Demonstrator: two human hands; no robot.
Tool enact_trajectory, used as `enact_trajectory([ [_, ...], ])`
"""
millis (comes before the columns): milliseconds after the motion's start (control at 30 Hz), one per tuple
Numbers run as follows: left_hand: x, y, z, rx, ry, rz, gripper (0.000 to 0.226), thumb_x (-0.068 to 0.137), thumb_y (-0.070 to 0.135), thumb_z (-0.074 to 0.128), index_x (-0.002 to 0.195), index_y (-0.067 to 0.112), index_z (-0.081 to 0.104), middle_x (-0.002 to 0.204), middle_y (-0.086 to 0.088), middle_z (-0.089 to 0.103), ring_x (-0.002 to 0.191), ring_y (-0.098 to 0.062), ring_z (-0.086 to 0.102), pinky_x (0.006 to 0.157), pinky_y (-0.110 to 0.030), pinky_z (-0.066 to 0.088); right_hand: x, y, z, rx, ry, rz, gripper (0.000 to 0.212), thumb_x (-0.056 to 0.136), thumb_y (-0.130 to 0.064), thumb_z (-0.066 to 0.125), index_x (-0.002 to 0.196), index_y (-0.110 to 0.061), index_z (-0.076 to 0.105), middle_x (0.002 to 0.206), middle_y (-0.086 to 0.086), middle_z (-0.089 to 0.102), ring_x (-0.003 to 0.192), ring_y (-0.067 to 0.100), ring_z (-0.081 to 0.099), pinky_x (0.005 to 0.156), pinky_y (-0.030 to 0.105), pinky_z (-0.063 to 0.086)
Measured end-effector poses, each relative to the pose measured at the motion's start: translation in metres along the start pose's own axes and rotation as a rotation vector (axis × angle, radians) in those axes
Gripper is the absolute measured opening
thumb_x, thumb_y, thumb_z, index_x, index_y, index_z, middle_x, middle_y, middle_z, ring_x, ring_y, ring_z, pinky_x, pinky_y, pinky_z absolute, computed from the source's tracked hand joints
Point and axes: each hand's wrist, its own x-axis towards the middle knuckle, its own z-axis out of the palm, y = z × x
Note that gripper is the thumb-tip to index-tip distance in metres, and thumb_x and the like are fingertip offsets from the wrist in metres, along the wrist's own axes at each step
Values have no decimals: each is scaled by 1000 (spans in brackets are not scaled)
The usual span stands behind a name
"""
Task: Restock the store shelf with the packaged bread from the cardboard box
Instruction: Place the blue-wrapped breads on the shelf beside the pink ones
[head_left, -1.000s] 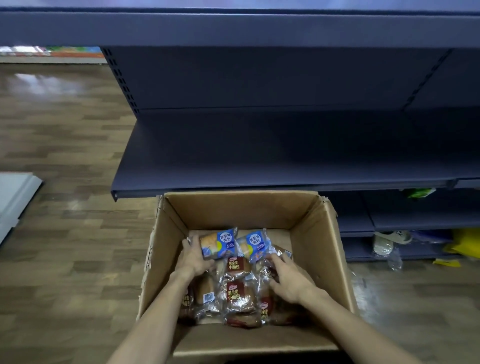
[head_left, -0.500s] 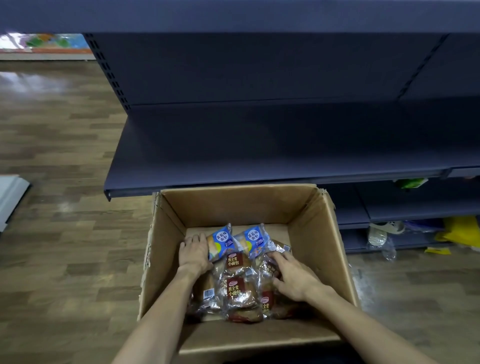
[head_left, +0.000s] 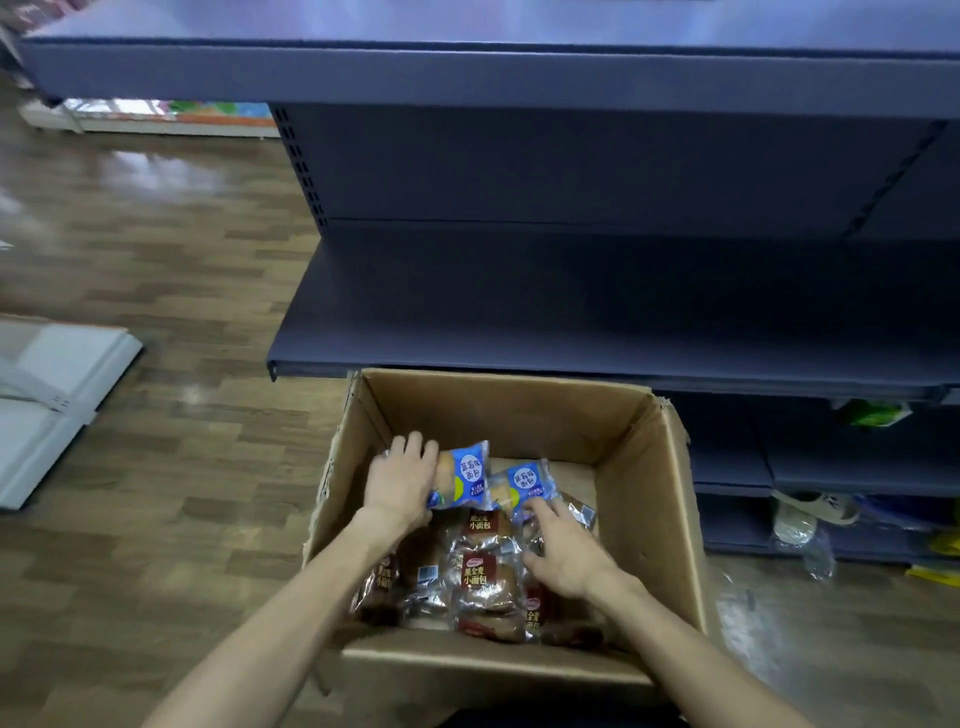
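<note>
Both hands are down inside the open cardboard box (head_left: 644, 467), which sits on the wood floor (head_left: 156, 519) with its far rim just under the front edge of the dark shelf (head_left: 519, 322). The left hand (head_left: 400, 480) grips a blue bread packet (head_left: 462, 475), fingers curled over its left end, lifting it clear of the pile. The right hand (head_left: 566, 551) lies with fingers spread and fairly straight, tips touching a second blue packet (head_left: 522, 486) and the brown packets (head_left: 483, 577) heaped across the box's near half. The far strip of the box bottom is bare. The shelf surface above the box shows open room along its whole width; a white panel (head_left: 52, 395) lies on the floor well to the left
</note>
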Motion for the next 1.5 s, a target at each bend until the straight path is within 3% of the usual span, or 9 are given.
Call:
enact_trajectory([
  [167,-26,-8,-32,1,143,81,83,65,49,81,130,18,40,127,-5,43,114,-24,45,80,-35,48,-1,-22,-23,-14,209,-118,94,82,-38,73,155,-29,14,153,3,18,124,24,52,94,36,51],
  [367,-49,-10,-65,16,277,265,86,53,50,85,123,18,46,117,-5,49,101,-21,50,66,-30,51,-17,-52,-38,-234,432,-261,111,75,-51,78,158,-35,6,162,9,8,149,28,10,118,44,28],
  [567,-68,-1,-112,-27,426,320,77,58,61,76,115,17,50,110,-3,48,93,-19,48,43,-30,49,-34,-61,-64,-373,608,-329,116,64,-40,89,156,-22,20,158,13,26,144,33,26,108,44,40],
  [667,-77,-5,-131,-13,437,297,78,57,55,80,116,17,48,114,-4,47,95,-19,49,47,-30,51,-34,-65,-87,-419,642,-442,113,54,-32,92,150,-13,34,139,9,47,126,29,44,93,39,51],
  [867,-85,-12,-183,15,549,222,85,58,34,86,129,13,44,113,-5,47,95,-19,48,59,-31,55,-34,-83,-164,-581,834,-641,98,45,-37,95,131,-9,55,121,11,59,106,29,58,76,37,54],
  [1033,-80,-5,-245,41,721,169,91,52,26,87,129,4,44,111,-12,51,94,-26,51,78,-36,52,-49,-95,-239,-652,968,-730,91,47,-33,93,126,-6,56,118,15,59,103,32,57,72,39,52],
  [1200,-77,3,-304,57,848,145,86,49,22,86,124,-1,50,111,-17,52,93,-32,52,81,-38,49,-72,-98,-298,-655,1103,-794,89,48,-29,91,127,-5,56,116,15,58,100,35,55,69,40,49],
  [1367,-66,17,-358,40,960,177,82,53,19,88,123,-1,49,117,-18,50,102,-35,49,87,-41,47,-90,-96,-350,-663,1196,-901,90,59,-30,87,137,-8,47,125,15,54,112,36,50,82,48,51],
  [1500,-50,36,-396,52,1017,228,82,54,18,88,124,-1,49,117,-18,49,103,-35,49,87,-42,48,-102,-90,-386,-713,1250,-898,84,64,-39,85,135,-10,50,126,12,57,109,33,55,75,43,49],
])
